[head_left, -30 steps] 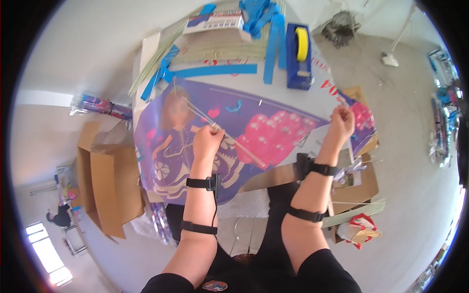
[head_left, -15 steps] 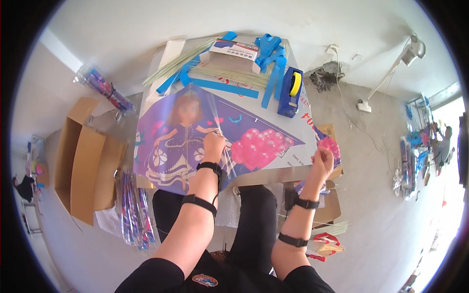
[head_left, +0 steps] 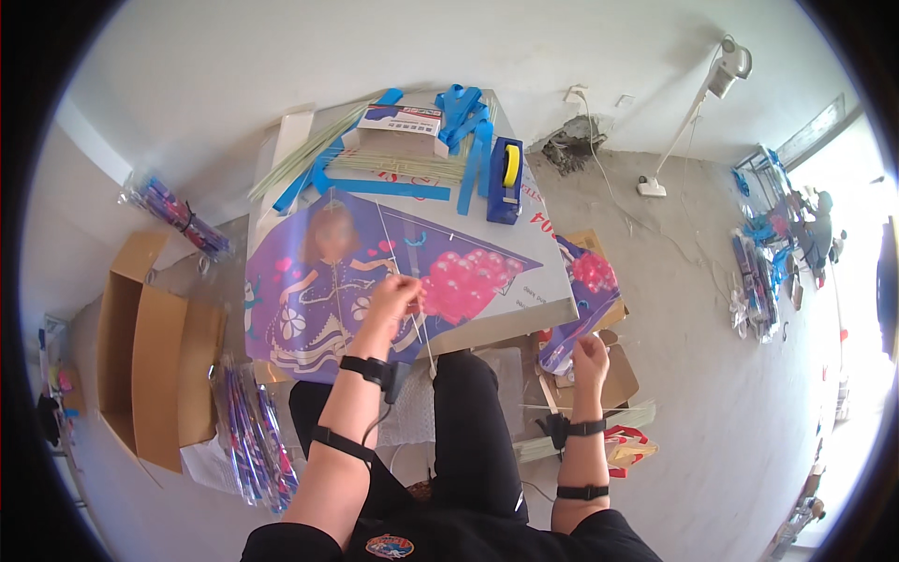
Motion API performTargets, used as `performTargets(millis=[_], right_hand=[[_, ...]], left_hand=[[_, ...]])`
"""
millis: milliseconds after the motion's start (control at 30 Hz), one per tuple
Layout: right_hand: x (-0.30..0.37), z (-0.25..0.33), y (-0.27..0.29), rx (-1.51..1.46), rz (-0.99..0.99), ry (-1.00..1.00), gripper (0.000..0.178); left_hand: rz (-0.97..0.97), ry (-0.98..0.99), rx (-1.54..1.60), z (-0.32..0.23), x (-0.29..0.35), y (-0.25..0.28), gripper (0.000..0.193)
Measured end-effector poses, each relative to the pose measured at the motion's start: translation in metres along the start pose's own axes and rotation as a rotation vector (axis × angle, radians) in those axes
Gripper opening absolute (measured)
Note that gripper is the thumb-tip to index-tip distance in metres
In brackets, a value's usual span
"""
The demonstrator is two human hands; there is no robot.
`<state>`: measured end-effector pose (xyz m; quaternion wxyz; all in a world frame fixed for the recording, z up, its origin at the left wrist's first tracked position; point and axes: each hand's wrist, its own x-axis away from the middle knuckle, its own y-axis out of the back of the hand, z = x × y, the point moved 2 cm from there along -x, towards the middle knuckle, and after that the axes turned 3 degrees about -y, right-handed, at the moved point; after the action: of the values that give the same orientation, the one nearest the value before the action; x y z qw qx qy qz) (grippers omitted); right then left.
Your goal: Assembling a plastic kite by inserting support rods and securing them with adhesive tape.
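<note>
A purple kite sheet, printed with a figure in a gown and a bunch of pink balloons, lies spread over the table's front. My left hand is over its middle, thumb and fingers pinched on a thin pale rod that slants down across the sheet and past the table edge. Off the table's right corner, my right hand is raised with its fingers pressed together. Whatever they hold, if anything, cannot be made out. Beside it a second purple printed sheet hangs over an open cardboard box.
A blue tape dispenser with yellow tape stands at the table's right. Blue strips, pale thin sticks and a small carton lie at the back. Large cardboard boxes and wrapped bundles are left.
My right hand has dropped lower, from beside the table corner to over the box. My left hand has slid slightly toward me along the rod. The whole view has shifted a little.
</note>
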<state>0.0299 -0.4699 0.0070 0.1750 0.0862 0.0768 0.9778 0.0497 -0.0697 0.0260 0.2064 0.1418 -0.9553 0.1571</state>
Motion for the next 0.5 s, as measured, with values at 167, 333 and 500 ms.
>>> performTargets(millis=[167, 333, 500], right_hand=[[-0.026, 0.044, -0.059, 0.010, 0.152, -0.015, 0.007], [-0.037, 0.066, -0.085, -0.025, 0.177, 0.014, 0.009], [-0.052, 0.065, -0.099, -0.014, 0.204, 0.033, 0.009]], left_hand=[[0.217, 0.110, 0.013, 0.027, 0.008, -0.069, 0.015], [0.251, 0.209, 0.042, 0.052, -0.006, -0.095, 0.019], [0.237, 0.194, 0.070, 0.057, -0.019, -0.104, 0.021]])
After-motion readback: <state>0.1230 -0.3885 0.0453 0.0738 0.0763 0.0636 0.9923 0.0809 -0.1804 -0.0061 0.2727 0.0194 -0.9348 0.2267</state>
